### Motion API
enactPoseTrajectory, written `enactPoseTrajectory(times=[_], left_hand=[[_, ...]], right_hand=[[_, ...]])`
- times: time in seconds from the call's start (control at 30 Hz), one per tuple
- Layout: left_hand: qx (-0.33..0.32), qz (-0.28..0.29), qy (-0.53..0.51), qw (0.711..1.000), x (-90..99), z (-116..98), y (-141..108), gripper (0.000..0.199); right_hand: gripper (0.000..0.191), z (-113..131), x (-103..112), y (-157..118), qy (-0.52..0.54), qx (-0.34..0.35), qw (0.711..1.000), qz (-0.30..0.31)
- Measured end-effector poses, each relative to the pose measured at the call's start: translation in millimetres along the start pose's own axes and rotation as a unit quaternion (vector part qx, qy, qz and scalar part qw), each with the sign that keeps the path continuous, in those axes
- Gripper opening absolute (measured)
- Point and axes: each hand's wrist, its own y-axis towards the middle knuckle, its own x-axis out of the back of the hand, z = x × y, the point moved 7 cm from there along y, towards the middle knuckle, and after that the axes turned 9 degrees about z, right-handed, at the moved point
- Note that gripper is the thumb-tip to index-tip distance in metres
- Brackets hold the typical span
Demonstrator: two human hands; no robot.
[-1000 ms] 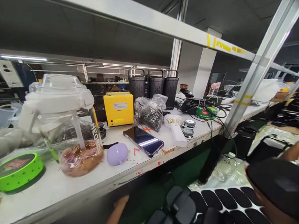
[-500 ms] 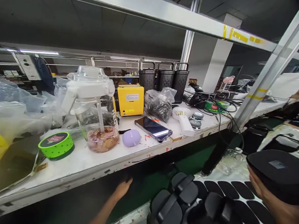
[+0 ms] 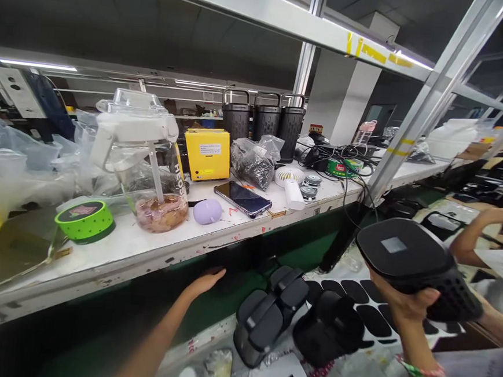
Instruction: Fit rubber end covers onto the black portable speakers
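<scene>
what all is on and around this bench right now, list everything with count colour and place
jug: 1, clear with white lid, brownish contents, bench left
round tin: 1, green with black top, left of jug
purple pod: 1, lilac, right of jug
phone: 1, dark, bench middle
yellow box: 1, behind phone
plastic bag: 1, clear, dark contents, right of yellow box
baskets: 3, black, back of bench
hand fan: 1, white, right of phone
green can: 1, among black cables
black parts: several, lower surface
co-worker's arm: 1, far right
left hand: at bench's front edge
right hand: holding black speaker
</scene>
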Motion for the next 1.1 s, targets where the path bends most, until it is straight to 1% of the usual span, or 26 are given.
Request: enactPoseTrajectory(times=[0.07, 0.13, 0.17, 0.27, 0.3, 0.37, 0.47, 0.53, 0.6, 0.67, 0.7, 0.73, 0.77, 0.83, 0.87, 0.9, 1.0, 1.07, 1.1], left_hand=[[-0.007, -0.012, -0.062, 0.998, 5.7, 12, -36, 0.066], [-0.024, -0.031, -0.120, 0.992, 7.8, 30, -80, 0.081], [-0.032, -0.044, -0.145, 0.988, 7.7, 41, -102, 0.087], [-0.028, -0.089, -0.201, 0.975, 4.0, 80, -161, 0.098], [-0.022, -0.103, -0.214, 0.971, 1.9, 94, -176, 0.098], [-0.009, -0.128, -0.234, 0.964, -3.5, 117, -199, 0.099], [0.008, -0.152, -0.249, 0.957, -19.0, 145, -223, 0.100], [0.010, -0.161, -0.252, 0.954, -36.4, 160, -233, 0.097], [-0.005, -0.176, -0.222, 0.959, -55.8, 170, -241, 0.097], [-0.033, -0.191, -0.161, 0.968, -73.6, 175, -243, 0.103], [-0.047, -0.192, -0.129, 0.972, -81.2, 175, -242, 0.106], [-0.058, -0.190, -0.102, 0.975, -87.3, 174, -238, 0.109], [-0.065, -0.189, -0.086, 0.976, -91.2, 172, -233, 0.111], [-0.080, -0.194, -0.064, 0.976, -92.5, 163, -222, 0.114], [-0.087, -0.199, -0.056, 0.975, -91.1, 157, -216, 0.114], [-0.091, -0.203, -0.053, 0.973, -89.4, 151, -210, 0.113], [-0.081, -0.202, -0.070, 0.973, -87.8, 139, -196, 0.093], [-0.071, -0.199, -0.084, 0.974, -90.4, 140, -191, 0.083], [-0.075, -0.194, -0.085, 0.974, -92.9, 141, -189, 0.082]], right_hand=[[0.092, -7, 1, -3, -0.032, -0.004, 0.999, 0.000], [0.083, -16, 4, -5, -0.065, -0.006, 0.998, -0.006], [0.083, -22, 5, -4, -0.084, -0.009, 0.996, -0.005], [0.097, -33, 5, -1, -0.133, -0.022, 0.991, 0.015], [0.099, -34, 5, -1, -0.138, -0.019, 0.990, 0.021], [0.095, -32, 4, -2, -0.140, -0.003, 0.990, 0.029], [0.091, -21, 0, -5, -0.139, 0.036, 0.989, 0.038], [0.088, -11, -4, -6, -0.133, 0.072, 0.987, 0.048], [0.084, 0, -9, -5, -0.125, 0.108, 0.984, 0.062], [0.085, 8, -13, -4, -0.116, 0.133, 0.981, 0.084], [0.083, 11, -13, -5, -0.115, 0.143, 0.979, 0.092], [0.078, 14, -12, -5, -0.119, 0.154, 0.976, 0.096], [0.068, 16, -9, -6, -0.130, 0.165, 0.973, 0.101], [0.043, 21, -3, -7, -0.168, 0.199, 0.959, 0.112], [0.034, 22, 0, -7, -0.190, 0.218, 0.949, 0.124], [0.032, 24, 2, -7, -0.207, 0.235, 0.940, 0.134], [0.043, 24, 7, -2, -0.223, 0.258, 0.928, 0.151], [0.055, 21, 9, 1, -0.220, 0.256, 0.929, 0.152], [0.060, 19, 9, 2, -0.206, 0.255, 0.933, 0.149]])
